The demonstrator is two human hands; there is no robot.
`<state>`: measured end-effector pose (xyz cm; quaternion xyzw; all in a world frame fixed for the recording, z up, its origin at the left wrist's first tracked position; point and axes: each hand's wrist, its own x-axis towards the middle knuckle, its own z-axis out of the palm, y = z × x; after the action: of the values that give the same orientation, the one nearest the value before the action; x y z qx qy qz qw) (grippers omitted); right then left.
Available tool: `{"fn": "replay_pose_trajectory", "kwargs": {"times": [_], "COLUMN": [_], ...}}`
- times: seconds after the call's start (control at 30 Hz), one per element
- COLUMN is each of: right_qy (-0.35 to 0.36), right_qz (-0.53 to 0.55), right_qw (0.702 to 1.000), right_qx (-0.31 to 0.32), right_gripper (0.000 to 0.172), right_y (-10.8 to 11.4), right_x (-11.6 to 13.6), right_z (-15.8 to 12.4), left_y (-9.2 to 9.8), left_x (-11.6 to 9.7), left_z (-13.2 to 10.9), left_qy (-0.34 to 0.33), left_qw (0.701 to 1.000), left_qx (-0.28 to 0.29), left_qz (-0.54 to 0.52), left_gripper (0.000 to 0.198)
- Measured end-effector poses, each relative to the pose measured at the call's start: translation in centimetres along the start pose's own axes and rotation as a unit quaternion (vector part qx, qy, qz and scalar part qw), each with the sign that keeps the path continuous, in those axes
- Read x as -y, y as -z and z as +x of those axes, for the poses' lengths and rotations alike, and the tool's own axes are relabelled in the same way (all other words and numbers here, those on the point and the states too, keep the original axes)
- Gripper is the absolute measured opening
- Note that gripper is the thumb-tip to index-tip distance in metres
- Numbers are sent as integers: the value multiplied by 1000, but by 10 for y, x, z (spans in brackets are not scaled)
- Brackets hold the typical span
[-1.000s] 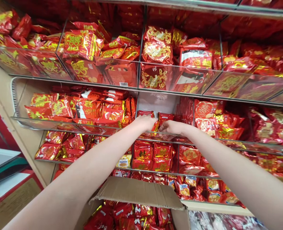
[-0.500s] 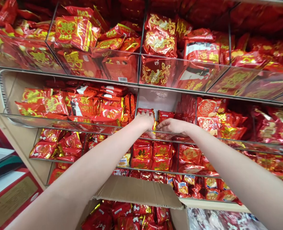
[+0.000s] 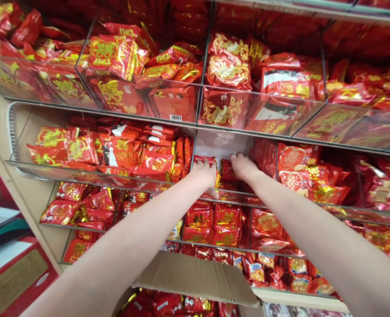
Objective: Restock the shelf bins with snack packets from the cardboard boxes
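Observation:
My left hand is inside a middle-shelf bin, fingers over the top edge of a red snack packet and thumb low on its front side. The fingers are closed round this packet, which has a gold edge on its right. Just to the right, my right hand lies on another red snack packet, its fingers reaching forward over the top. These fingers look loosely extended, with the palm side hidden. Both forearms reach over the bin's clear front strip. Behind the packets, the pale back panel shows.
Red and gold packets fill the bin on the left, with more packets on the right. Clear dividers and a packed upper shelf surround the opening. Below my arms, an open cardboard box holds several red packets.
My right hand has moved from beside the left hand's packet, up and slightly right, onto the neighbouring packet. My left hand stays on its packet. The whole view has shifted slightly.

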<state>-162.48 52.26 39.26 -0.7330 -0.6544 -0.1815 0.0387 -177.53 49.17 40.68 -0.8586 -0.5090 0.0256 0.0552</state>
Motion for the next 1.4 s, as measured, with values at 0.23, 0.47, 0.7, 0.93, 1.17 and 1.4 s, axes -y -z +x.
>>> {"fn": "replay_pose_trajectory", "kwargs": {"times": [0.23,0.47,0.7,0.93,1.17,1.4], "right_qy": [13,14,-48,-28,-16,-60], "right_qz": [1,67,258,627,644,576], "right_qw": [999,998,961,778,765,815], "right_qx": [39,7,-83,17,14,-9], "right_gripper": [28,27,26,22,15,25], "right_y": [-5,6,20,7,5,2], "right_x": [-2,-3,-12,-10,-10,-14], "right_z": [3,-7,-45,-62,-58,-55], "left_y": [-1,-1,-4,-4,-3,-6], "left_x": [-1,-1,1,2,3,2], "left_z": [4,2,6,4,3,0], "left_qy": [1,4,3,-4,-2,-22], "left_qw": [1000,1000,1000,1000,1000,991], "left_qx": [4,-2,-1,-14,-10,-119], "left_qz": [-2,4,7,12,5,-57], "left_gripper": [128,126,127,124,121,112]}}
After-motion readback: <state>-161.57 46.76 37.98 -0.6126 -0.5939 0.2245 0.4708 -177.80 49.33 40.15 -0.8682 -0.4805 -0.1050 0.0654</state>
